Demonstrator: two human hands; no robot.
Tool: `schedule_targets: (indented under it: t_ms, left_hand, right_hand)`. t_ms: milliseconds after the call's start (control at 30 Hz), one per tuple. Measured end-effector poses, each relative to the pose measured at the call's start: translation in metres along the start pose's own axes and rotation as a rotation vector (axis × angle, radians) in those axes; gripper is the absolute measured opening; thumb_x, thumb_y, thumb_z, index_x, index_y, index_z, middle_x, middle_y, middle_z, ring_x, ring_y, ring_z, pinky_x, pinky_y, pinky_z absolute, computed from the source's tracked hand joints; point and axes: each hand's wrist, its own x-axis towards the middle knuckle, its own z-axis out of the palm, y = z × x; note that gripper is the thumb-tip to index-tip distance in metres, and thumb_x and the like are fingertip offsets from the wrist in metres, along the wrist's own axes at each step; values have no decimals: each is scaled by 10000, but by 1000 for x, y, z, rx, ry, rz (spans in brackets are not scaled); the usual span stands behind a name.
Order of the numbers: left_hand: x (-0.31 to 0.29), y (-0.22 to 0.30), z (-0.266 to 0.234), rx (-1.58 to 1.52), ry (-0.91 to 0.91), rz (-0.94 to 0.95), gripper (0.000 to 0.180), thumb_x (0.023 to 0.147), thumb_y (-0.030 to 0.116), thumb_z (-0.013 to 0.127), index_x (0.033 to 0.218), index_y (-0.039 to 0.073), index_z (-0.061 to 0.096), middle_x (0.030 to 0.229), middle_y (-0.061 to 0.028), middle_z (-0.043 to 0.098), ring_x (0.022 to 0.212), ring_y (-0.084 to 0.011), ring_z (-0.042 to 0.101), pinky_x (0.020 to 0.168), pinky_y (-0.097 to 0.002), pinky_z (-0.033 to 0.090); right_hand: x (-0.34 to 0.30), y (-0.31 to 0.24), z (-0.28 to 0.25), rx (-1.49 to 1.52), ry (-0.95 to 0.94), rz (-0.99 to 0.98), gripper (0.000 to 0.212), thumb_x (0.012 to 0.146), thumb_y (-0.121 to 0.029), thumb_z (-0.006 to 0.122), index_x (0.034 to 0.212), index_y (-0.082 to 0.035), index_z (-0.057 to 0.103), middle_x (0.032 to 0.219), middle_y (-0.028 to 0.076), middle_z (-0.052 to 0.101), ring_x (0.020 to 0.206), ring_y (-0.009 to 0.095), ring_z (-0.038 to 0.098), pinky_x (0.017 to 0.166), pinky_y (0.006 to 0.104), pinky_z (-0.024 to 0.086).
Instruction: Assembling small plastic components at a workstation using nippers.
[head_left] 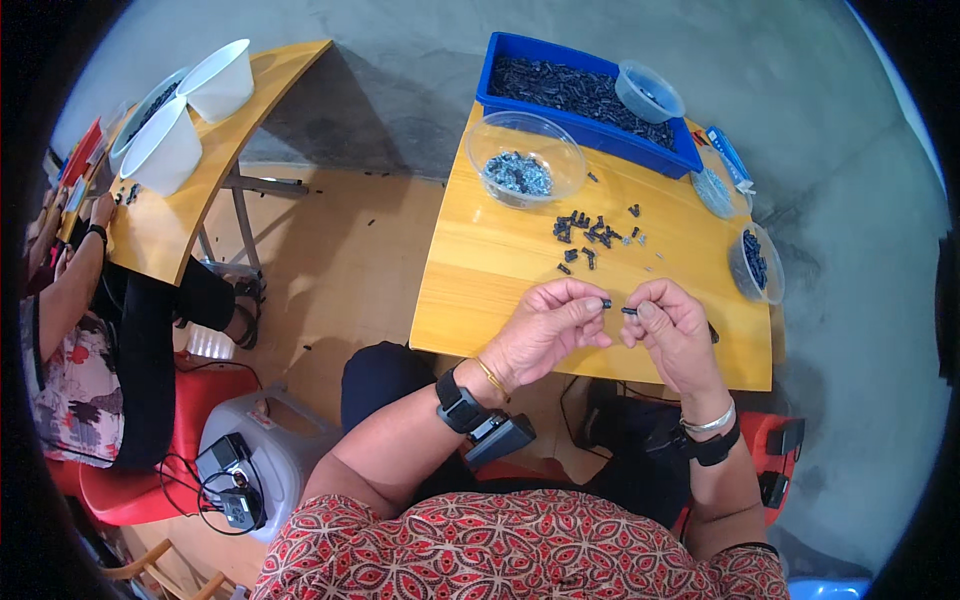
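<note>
Over the near part of the wooden table (480, 290), my left hand (562, 318) pinches a small black plastic piece (606, 303) between thumb and fingers. Close by on its right, my right hand (668, 325) grips another small black piece (629, 311). A narrow gap separates the two pieces. Just beyond my hands lies a loose group of black plastic parts (590, 232), with a few tiny silvery bits (641, 240) beside them. What exact kind of parts these are is too small to tell.
A clear bowl (526, 130) of small metal pieces stands at the far left, by a blue bin (600, 125) full of black parts. A small tub (756, 262) of black parts sits at the right edge. Another person (75, 300) works at a table on the left.
</note>
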Motion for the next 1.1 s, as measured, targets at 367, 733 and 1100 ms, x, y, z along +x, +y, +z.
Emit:
schedule_targets:
  t_ms: [367, 733, 1100]
  left_hand:
    - [0, -4, 0, 120, 30, 38, 113, 866, 56, 514, 951, 1, 567, 832, -70, 590, 767, -170, 606, 693, -288, 527]
    - [0, 1, -6, 45, 27, -78, 117, 854, 74, 536, 920, -6, 589, 800, -76, 595, 667, -141, 575, 651, -317, 542]
    - [1, 1, -2, 107, 57, -212, 113, 841, 82, 563, 892, -17, 580, 722, -46, 548, 615, -113, 527, 624, -312, 538]
  right_hand:
    - [5, 12, 6, 64, 42, -19, 70, 887, -81, 469, 894, -17, 494, 720, 14, 483, 645, 86, 461, 609, 242, 423]
    - [4, 8, 6, -373, -22, -193, 7, 845, -14, 505, 845, -20, 509, 719, 30, 513, 662, 109, 510, 603, 236, 425]
    - [3, -4, 0, -874, -156, -493, 200, 788, -27, 552, 986, -7, 537, 833, 86, 526, 721, 188, 523, 634, 267, 426]
